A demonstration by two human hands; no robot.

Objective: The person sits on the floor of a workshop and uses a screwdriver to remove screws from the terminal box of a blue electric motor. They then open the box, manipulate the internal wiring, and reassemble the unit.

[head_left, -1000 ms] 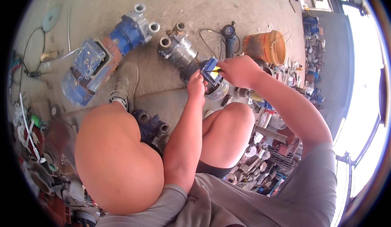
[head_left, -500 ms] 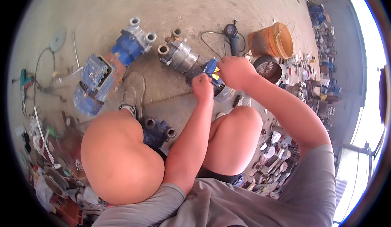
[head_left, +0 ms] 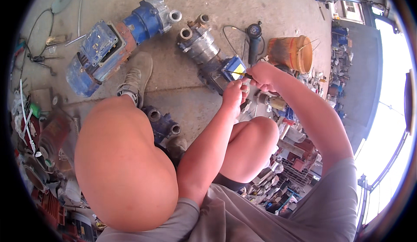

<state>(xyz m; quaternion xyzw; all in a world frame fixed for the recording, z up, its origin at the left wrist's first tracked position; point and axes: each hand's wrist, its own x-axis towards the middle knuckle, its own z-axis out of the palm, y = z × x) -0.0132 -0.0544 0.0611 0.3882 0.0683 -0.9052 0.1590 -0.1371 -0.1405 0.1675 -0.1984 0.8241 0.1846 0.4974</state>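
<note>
Just ahead of both hands, on a dusty concrete floor, a pump with a motor is seen lying on its side. Its blue terminal box, marked by a yellow label, is placed directly beyond the fingertips. A slim screwdriver-like tool, dark-handled, is gripped by the closed fingers of the right hand; its thin shaft is pointed leftward across the box. The left hand is held just below, near the handle, with fingers curled; whether anything is grasped by it cannot be told.

The pump's ribbed metal cylinder is scuffed silver, and is topped by two round, hollow ports. Three pump units are counted in all, each with two ports: this one, a larger blue pump to the left, chipped and rust-stained, its box frame gaping, and a small dark-blue pump near the legs.

One angle grinder and one orange bucket, stained and tipped sideways, are set beyond the right hand.
</note>
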